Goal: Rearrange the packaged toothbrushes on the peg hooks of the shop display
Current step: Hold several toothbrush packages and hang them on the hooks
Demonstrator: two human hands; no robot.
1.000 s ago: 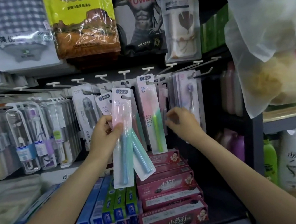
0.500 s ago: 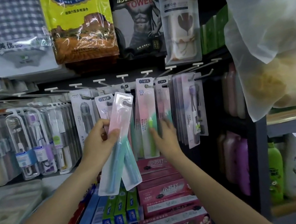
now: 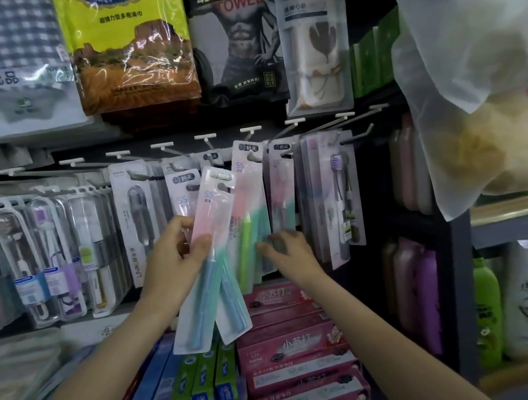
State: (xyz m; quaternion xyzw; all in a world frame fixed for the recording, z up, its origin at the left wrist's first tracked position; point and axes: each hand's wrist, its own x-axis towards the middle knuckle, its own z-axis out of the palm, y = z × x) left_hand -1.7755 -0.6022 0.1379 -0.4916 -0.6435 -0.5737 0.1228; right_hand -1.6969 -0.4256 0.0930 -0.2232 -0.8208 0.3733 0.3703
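Gripped in the left hand point(image 3: 175, 259), two tilted toothbrush packs point(image 3: 212, 263) sit off the peg hooks point(image 3: 250, 157) (blue handles low), while the right hand point(image 3: 286, 248) fingers hanging packs point(image 3: 250, 209), grasp unclear.

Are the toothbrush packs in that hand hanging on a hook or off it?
Off. The left hand grips the tilted packs; no hook passes through the top hang hole.
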